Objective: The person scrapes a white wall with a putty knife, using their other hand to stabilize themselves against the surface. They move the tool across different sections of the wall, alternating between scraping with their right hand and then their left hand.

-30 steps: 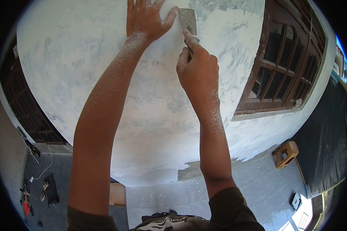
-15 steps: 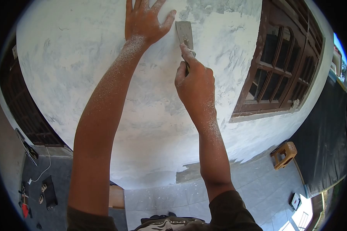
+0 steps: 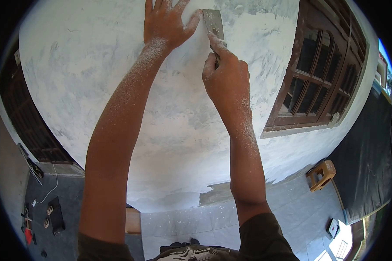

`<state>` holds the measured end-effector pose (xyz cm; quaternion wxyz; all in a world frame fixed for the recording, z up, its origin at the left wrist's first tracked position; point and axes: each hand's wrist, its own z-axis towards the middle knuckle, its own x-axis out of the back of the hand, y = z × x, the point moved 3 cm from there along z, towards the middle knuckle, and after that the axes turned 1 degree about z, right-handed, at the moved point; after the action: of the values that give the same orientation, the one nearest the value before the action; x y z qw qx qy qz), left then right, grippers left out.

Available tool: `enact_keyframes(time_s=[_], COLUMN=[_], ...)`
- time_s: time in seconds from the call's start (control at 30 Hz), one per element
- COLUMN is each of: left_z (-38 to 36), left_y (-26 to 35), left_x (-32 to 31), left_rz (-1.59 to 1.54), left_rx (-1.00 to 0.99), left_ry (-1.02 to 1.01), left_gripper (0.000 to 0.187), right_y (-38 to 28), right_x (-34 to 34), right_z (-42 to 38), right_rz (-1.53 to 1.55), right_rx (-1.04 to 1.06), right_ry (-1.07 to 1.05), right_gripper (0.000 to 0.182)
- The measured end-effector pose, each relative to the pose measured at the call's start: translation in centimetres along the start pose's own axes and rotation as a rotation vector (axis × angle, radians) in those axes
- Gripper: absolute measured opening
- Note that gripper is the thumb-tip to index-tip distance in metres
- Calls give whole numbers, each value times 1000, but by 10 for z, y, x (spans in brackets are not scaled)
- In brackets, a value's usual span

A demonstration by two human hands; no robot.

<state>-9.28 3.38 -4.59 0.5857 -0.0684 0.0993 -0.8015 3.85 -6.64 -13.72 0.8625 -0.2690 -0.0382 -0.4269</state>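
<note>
Pinching a flat grey metal scraper [image 3: 214, 22] with the dusty right hand [image 3: 229, 82]

It is lying against the patchy white wall [image 3: 183, 108], just beside the spread, powdery left hand [image 3: 165, 27]; scraping or smoothing is seemingly going on; another stroke would be calling for even pressure.

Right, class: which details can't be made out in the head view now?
All in the head view:
Left hand: four fingertips, cut off by the top edge.
Scraper: most of its handle, hidden by the right hand.
Window: what lies behind its panes, too dark.
Red item, lower left: too small to identify.
</note>
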Motion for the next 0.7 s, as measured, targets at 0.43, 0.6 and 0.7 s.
enact_keyframes(time_s=[0.43, 0.6, 0.7], left_z=[0, 1, 0], left_y=[0, -1, 0], left_x=[-3, -4, -6], left_rz=[-29, -15, -19], left_rx=[48, 45, 65], left_ry=[27, 23, 36], left_gripper=[73, 74, 73], right_y=[10, -4, 6], right_x=[-5, 1, -4], right_z=[-13, 10, -4], right_rz=[-38, -33, -33], right_rx=[46, 28, 27], right_ry=[20, 20, 14], right_gripper=[37, 38, 38])
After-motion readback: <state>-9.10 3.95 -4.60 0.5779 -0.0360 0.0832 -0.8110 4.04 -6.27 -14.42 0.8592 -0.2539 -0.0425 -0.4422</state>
